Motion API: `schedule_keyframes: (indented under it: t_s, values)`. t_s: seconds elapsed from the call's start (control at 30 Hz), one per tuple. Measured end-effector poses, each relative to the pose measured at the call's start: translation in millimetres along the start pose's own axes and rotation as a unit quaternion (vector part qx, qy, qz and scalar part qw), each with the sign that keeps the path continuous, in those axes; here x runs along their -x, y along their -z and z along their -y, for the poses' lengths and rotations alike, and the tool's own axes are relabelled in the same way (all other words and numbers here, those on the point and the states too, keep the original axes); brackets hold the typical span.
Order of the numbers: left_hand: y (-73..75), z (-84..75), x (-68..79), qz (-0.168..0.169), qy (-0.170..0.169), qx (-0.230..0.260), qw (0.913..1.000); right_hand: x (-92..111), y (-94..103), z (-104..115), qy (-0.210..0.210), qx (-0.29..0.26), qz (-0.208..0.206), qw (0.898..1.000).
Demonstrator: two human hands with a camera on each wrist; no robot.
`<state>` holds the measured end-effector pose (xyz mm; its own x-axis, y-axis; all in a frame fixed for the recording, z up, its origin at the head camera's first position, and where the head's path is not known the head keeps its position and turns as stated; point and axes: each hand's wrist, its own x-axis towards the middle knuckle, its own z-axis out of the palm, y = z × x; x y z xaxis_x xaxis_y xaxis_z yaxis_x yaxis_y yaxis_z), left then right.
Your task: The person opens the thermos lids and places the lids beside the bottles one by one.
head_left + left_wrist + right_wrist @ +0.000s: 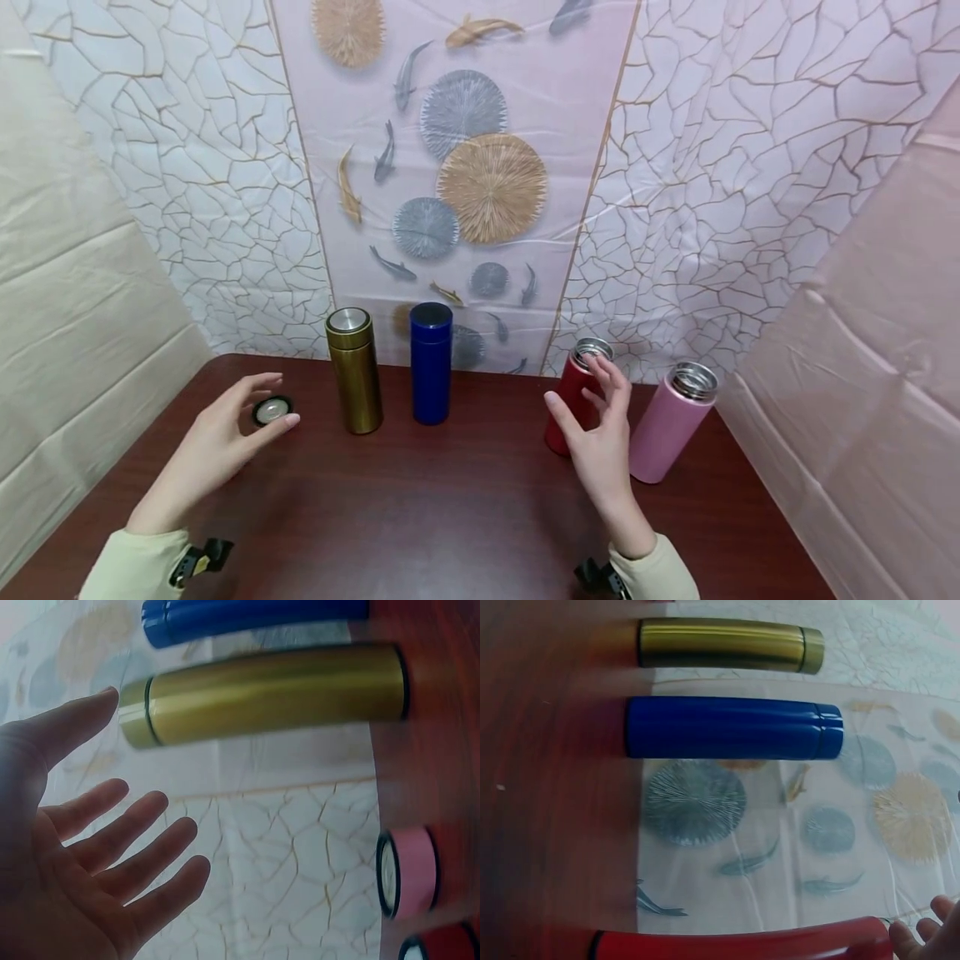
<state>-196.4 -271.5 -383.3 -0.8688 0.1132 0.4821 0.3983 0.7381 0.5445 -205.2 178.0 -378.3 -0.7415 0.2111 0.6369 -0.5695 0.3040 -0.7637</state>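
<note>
My left hand (pixel 217 433) hovers above the table's left side, fingers spread and holding nothing. Just beyond it lies a pink lid (pixel 415 871), inner side up, with a red lid (pixel 450 943) beside it in the left wrist view; the hand hides the red lid in the head view. My right hand (pixel 603 450) is raised in front of a red thermos (pixel 567 408) without its lid, loosely bent fingers overlapping its steel mouth. In the right wrist view the fingertips (pixel 906 939) are right by the thermos's top. A lidless pink thermos (pixel 667 429) stands right of it.
A gold thermos (pixel 357 379) and a blue thermos (pixel 431 371), both capped, stand upright at the back, left of centre. The dark red-brown table (pixel 450 517) ends against a patterned cloth (pixel 480 275), with cloth walls on both sides.
</note>
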Motion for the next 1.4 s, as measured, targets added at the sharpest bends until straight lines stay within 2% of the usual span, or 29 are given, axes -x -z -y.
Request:
schedule_keyframes:
  t_s: [0.2, 0.37, 0.63, 0.83, 1.03, 1.17, 1.4]
  values:
    - [-11.3, -8.3, 2.4, 0.016, -0.002, -0.008, 0.9998, 13.1, -9.5, 24.0, -0.011, 0.010, 0.033, 0.999]
    - [-16.3, -13.3, 4.1, 0.020, -0.005, -0.007, 0.9998, 19.1, -16.6, 29.0, -0.016, 0.022, 0.061, 0.998]
    - [-18.1, -15.7, 2.7, 0.023, -0.004, -0.004, 0.9997, 18.6, -31.3, 15.4, -0.005, 0.021, 0.093, 0.995]
    - [-22.4, -18.0, -1.0, 0.040, 0.000, 0.030, 0.9987, 11.5, -50.0, -19.3, -0.001, 0.029, 0.128, 0.991]
    - [-27.2, -20.2, -3.0, 0.046, -0.001, 0.047, 0.9978, -6.2, -71.7, -36.7, -0.013, 0.057, 0.191, 0.980]
    - [-29.8, -20.0, -2.2, 0.060, 0.008, 0.042, 0.9973, -19.6, -88.3, -45.6, -0.011, 0.096, 0.229, 0.969]
    - [-32.6, -19.6, 0.6, 0.077, 0.017, 0.026, 0.9966, -33.9, -113.7, -55.7, -0.061, 0.137, 0.283, 0.947]
